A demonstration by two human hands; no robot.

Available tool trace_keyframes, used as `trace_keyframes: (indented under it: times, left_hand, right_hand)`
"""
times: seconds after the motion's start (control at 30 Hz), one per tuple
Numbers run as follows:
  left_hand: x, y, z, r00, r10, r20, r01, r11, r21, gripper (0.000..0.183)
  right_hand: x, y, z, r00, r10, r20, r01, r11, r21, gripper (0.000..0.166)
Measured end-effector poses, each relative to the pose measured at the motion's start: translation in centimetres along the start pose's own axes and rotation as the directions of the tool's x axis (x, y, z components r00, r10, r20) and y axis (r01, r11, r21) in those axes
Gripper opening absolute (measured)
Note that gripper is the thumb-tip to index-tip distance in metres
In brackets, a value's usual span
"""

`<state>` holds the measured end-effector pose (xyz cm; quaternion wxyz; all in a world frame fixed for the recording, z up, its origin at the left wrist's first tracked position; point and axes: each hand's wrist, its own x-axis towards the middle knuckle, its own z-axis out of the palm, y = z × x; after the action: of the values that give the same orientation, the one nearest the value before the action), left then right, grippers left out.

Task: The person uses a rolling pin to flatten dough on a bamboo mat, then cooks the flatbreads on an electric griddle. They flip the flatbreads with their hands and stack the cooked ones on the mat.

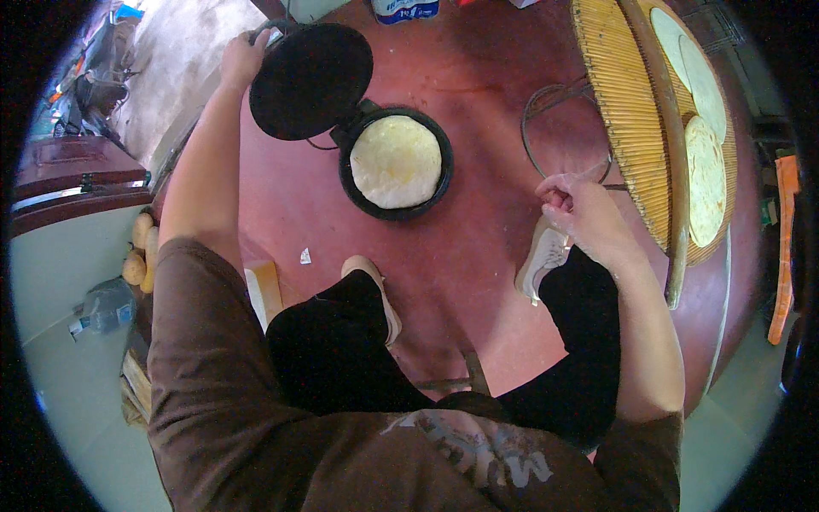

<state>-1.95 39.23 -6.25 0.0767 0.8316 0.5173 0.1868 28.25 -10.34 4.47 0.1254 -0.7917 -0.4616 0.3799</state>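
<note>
My left hand (245, 59) grips the handle of the raised black lid (311, 82) of an electric griddle. In the round lower pan (445, 182) lies a pale, thick disc of dough (396, 161) with faint yellow patches; the lid stands tilted back to its left. My right hand (579, 214) is over my right shoe, its fingers curled in and dusted with what looks like flour. Nothing shows between those fingers, though they are slightly blurred. It is nearest to a round slatted tray (624, 121), which bears a mottled flatbread (705, 182) and pale, flat dough rounds (694, 77).
A long wooden stick (665, 128) lies across the tray. A dark cable (526, 128) loops on the red floor (477, 256) beside the tray. A white scrap (305, 256) lies near my left shoe (371, 288). Squashes (137, 256) and a clear plastic bottle (109, 307) are at the left.
</note>
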Motion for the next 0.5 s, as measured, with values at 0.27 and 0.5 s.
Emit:
trace_keyframes:
  times: [0.27,0.5]
  left_hand:
    - [-8.0,5.4,-2.4,0.873,0.361,-0.328,-0.375,0.927,0.023,0.028]
    - [-22.1,5.8,1.9,0.872,0.478,-0.104,-0.489,0.837,-0.246,0.023]
  right_hand:
    - [2.7,3.3,8.2,0.995,0.013,0.102,0.001,0.991,-0.137,0.021]
    - [5.6,6.3,16.0,0.987,-0.028,0.158,0.058,0.981,-0.187,0.019]
